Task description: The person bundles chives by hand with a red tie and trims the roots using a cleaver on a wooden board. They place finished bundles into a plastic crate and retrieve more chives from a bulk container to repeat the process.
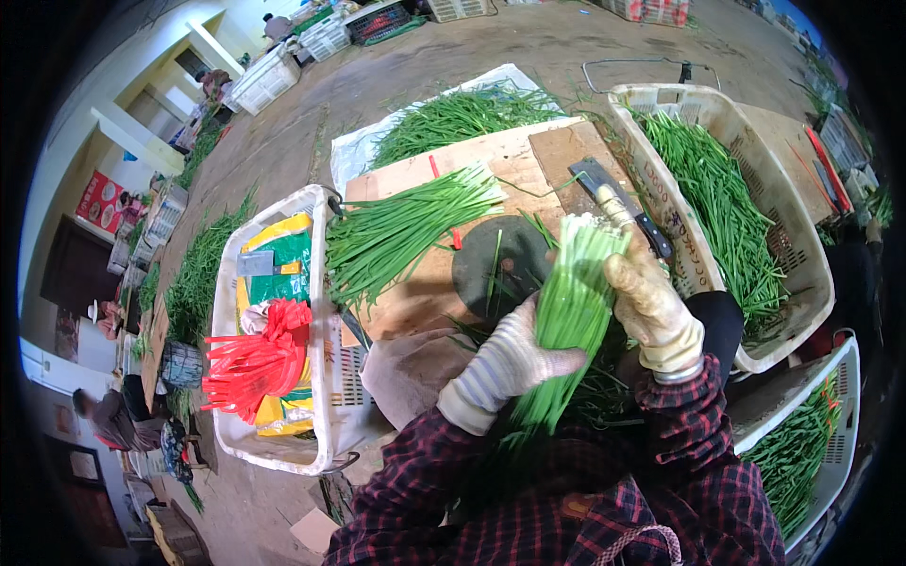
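A thick bunch of garlic chives (574,307) stands tilted before me, pale cut ends up and green leaves trailing toward my lap. My left hand (514,363), in a striped glove, is closed around its middle. On the bunch's right side is my right hand (656,307), in a stained pale glove, its fingers stretched upward and apart beside the white stems. Another pile of chives (415,226) lies on the board (387,316), next to a dark round patch (500,269). A cleaver (623,208) rests beyond the right hand, partly hidden by it.
At left, a white crate (321,406) holds red plastic strips (260,363), coloured sacks and a small scraper (269,263). Chives fill a crate at right (821,274) and another at lower right (845,415). More chives (462,123) lie on a white sheet beyond the board.
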`<state>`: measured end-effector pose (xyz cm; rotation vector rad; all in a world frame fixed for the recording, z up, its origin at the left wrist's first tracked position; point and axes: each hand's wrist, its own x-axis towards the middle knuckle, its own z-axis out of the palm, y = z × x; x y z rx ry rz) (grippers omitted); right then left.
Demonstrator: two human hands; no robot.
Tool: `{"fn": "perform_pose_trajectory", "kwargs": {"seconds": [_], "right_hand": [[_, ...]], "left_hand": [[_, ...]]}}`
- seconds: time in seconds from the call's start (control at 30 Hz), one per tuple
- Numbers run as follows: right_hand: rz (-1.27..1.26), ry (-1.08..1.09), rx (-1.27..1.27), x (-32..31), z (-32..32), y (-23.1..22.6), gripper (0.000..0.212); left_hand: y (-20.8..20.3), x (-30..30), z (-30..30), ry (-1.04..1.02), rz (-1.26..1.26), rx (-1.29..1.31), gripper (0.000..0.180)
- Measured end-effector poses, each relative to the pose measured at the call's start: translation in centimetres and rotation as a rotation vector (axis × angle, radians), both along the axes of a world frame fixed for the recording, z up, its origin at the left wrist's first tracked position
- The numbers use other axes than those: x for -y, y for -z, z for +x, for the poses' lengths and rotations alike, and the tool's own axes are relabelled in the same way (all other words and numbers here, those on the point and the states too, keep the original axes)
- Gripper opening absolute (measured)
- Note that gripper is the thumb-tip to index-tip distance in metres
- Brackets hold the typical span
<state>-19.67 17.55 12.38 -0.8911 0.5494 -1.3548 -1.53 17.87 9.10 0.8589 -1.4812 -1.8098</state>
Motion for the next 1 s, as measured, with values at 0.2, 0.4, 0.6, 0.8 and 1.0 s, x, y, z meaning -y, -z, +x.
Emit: {"fn": "perform_pose_trajectory", "kwargs": {"seconds": [0.2, 0.4, 0.6, 0.8, 1.0], "right_hand": [[-0.038, 0.401, -0.052, 0.2, -1.4, -4.8, 0.069], [-0.373, 0.697, -0.175, -1.6, -3.9, -9.1, 0.056], [-0.304, 0.716, -0.51, -0.8, -1.4, -10.1, 0.059], [-0.376, 0.432, -0.341, 2.7, 4.8, -12.4, 0.057], [-0.327, 0.206, 0.154, 10.3, 6.7, -8.6, 0.05]], "left_hand": [[-6.4, -0.1, -5.4, -0.09, -0.6, 0.703, 0.081], [-5.2, 0.2, -2.6, 0.235, -0.529, 0.754, 0.108], [-7.2, 1.6, 0.7, 0.055, -0.611, 0.183, 0.127], [-8.9, 3.4, -1.6, -0.26, -0.734, 0.07, 0.119], [-10.5, 10.4, 2.2, -0.275, -0.709, 0.401, 0.06]]}}
